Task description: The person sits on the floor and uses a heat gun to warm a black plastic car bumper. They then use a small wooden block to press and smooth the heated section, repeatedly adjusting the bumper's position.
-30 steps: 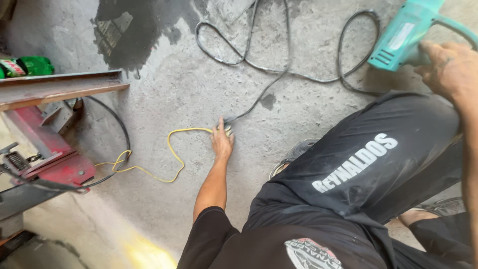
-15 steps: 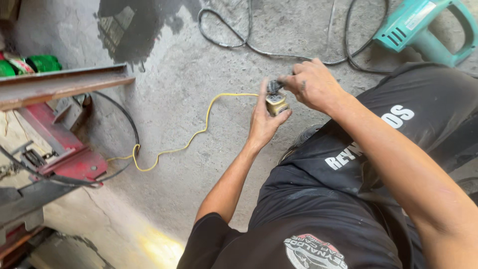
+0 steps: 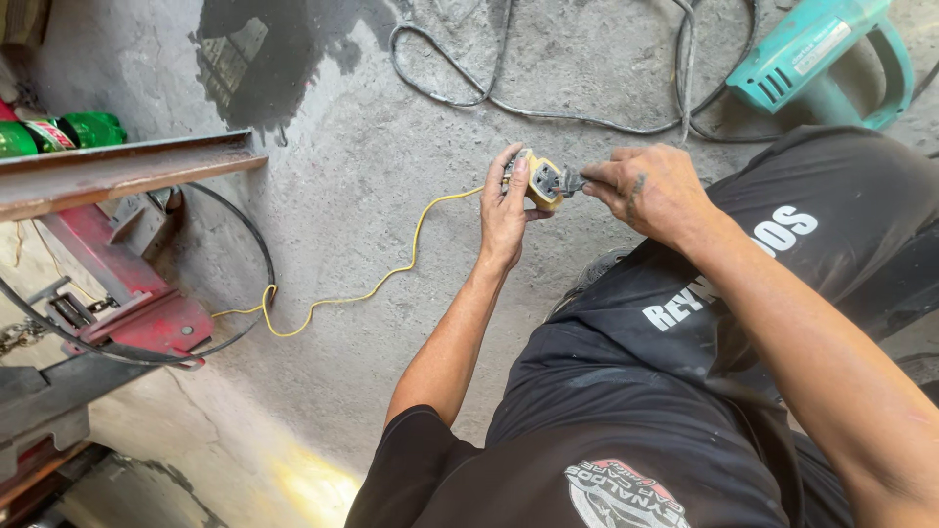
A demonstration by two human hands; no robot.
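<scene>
My left hand [image 3: 506,210] holds a yellow socket [image 3: 535,179] at the end of a thin yellow extension cord [image 3: 391,279] that trails left across the concrete floor. My right hand [image 3: 653,191] pinches a dark grey plug [image 3: 567,181] whose prongs meet the socket face. The plug's black cable [image 3: 548,110] loops over the floor toward a teal power drill [image 3: 820,66] lying at the upper right. Both hands hover above the floor in front of my knees, which are covered by black trousers.
A rusty steel beam [image 3: 117,171] rests on a red metal stand [image 3: 127,303] at the left, with a black hose [image 3: 256,264] curling beside it. Green plastic bottles [image 3: 59,132] lie behind the beam. A wet dark patch [image 3: 264,49] marks the floor.
My left hand lifted the yellow socket off the floor. My right hand let go of the teal drill, came across and took the plug, now meeting the socket.
</scene>
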